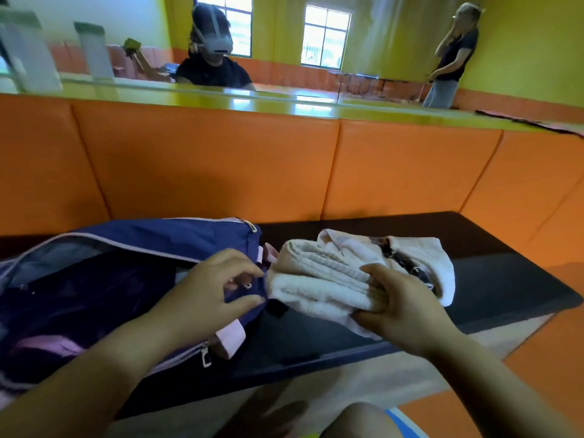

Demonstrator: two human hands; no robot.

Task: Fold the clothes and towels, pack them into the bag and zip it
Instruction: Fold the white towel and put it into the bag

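Now a folded cream terry towel bundle [322, 267] meets the end of an unzipped navy blue fabric bag with pink trim [164, 238].
The bag lies on a dark padded mat [480, 279] before orange padded wall panels [221, 165]. The right hand [401, 308] grips the towel bundle's near edge, fingers curled over it and thumb beneath. The left hand [208, 286] pinches the bag's end fabric between thumb and forefinger, just beside the towel. Dark purple clothing [79, 298] shows inside the bag's open mouth, and a metal zip pull [206, 358] hangs at its near corner.
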